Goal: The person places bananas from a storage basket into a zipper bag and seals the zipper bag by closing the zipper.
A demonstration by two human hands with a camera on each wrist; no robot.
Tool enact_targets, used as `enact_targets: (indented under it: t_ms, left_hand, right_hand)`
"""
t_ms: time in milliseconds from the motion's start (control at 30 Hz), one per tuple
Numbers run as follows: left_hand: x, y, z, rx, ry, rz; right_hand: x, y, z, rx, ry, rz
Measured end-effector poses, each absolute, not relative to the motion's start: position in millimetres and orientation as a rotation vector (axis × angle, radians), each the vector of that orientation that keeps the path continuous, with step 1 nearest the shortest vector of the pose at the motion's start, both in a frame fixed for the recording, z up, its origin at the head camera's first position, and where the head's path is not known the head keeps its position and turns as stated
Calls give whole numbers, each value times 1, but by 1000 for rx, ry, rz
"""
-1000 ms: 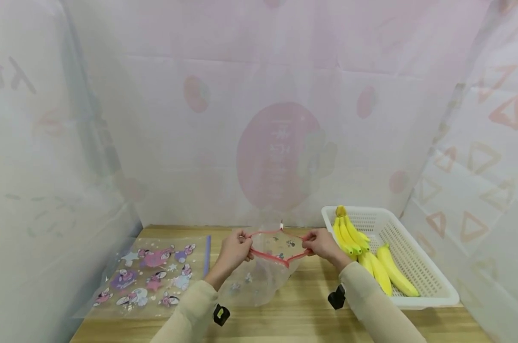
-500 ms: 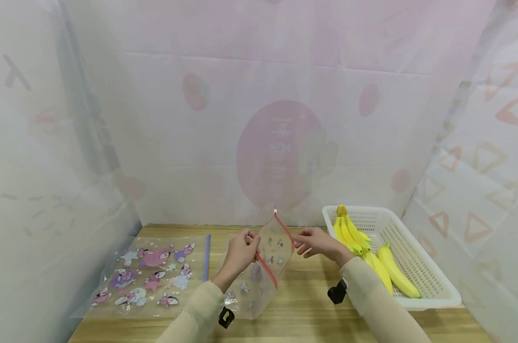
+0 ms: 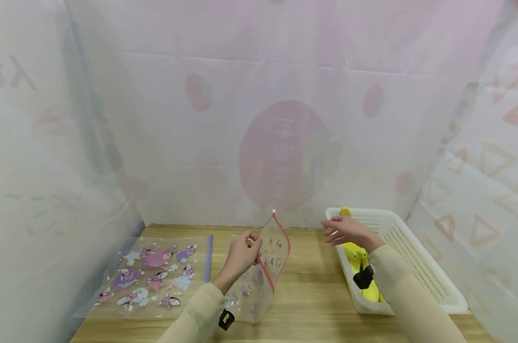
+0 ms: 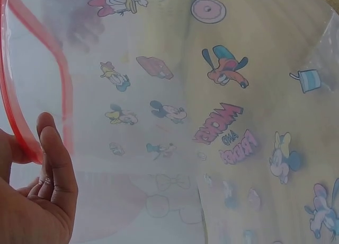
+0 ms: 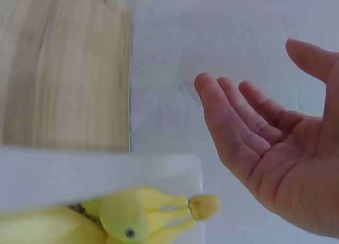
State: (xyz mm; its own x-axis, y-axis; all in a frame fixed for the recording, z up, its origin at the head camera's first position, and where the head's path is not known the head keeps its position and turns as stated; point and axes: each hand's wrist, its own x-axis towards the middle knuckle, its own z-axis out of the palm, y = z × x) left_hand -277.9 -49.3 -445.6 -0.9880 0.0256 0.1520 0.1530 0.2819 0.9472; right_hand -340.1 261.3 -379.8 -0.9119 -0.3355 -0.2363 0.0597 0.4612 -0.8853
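My left hand (image 3: 243, 252) pinches the red rim of a clear zip bag (image 3: 252, 297) between thumb and fingers. The bag's mouth gapes towards the right, and cartoon prints (image 4: 225, 69) show on its plastic in the left wrist view. My right hand (image 3: 348, 231) holds nothing. It hovers over the near-left rim of a white plastic basket (image 3: 430, 259), fingers loosely bent and thumb apart in the right wrist view. Below it lie yellow bananas (image 5: 153, 215), joined at a brown stem; in the head view hand and sleeve partly cover them.
A second clear bag (image 3: 156, 281) with a purple zip strip and cartoon prints lies flat at the left of the wooden table (image 3: 303, 305). Pale printed sheets (image 3: 199, 143) hang behind and at both sides.
My right hand has let go of the bag's rim and moved right, over the basket. The left hand keeps its hold, and the bag's mouth has turned from facing up to facing right.
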Motion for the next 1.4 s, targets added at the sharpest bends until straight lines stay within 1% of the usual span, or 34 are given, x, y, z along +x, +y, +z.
enact_targets:
  t_ms: [300,567,1067,1400]
  left_hand:
    - [-275,-52,-448,-175,-2455,-1818]
    - [-273,-54,-449,-206,-2459,-1827]
    - [-273,-56,-450,-196,-2431,-1834]
    - [-274,-54,-452,-215,-2437,-1811]
  right_hand:
    - [-350,313,-366,-136,2262,-1455]
    - [-353,348,-376,-78,2216,-1515]
    - [-369,384,-397,25,2231,-1558]
    - [-372,393,-413,121,2206,-1547]
